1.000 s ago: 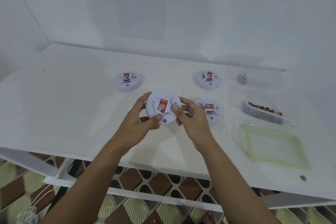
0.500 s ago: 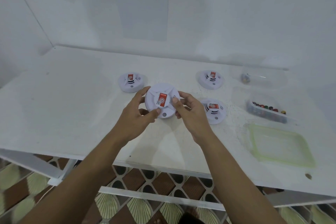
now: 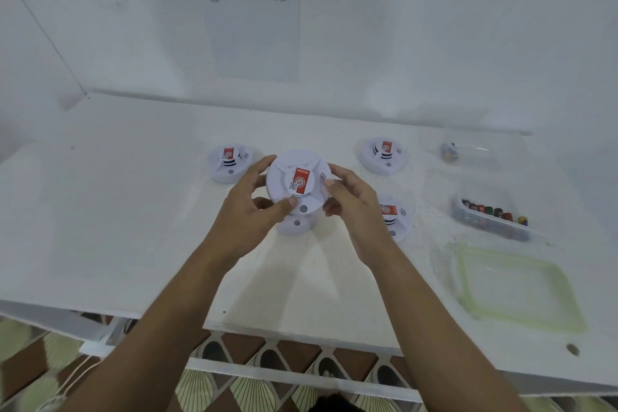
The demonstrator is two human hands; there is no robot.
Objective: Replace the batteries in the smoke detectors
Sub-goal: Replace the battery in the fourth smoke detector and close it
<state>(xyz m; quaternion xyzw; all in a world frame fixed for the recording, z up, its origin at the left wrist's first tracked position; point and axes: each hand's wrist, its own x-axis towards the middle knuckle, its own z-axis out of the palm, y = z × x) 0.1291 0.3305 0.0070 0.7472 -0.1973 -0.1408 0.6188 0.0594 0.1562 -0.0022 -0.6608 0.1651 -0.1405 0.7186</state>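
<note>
Above table (image 3: 100, 227), detector (image 3: 297, 182) faces camera (label upright).

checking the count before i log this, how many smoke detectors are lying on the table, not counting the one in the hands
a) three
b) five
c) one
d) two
a: three detectors lie on the white table, one at the back left, one at the back right and one beside the right hand, while both hands hold a fourth.

Printed sheet (image 3: 249, 10) on wall above bench back edge. Green-rimmed clear lid (image 3: 515, 288) lies flat near front right corner of bench (image 3: 117, 227).
</note>
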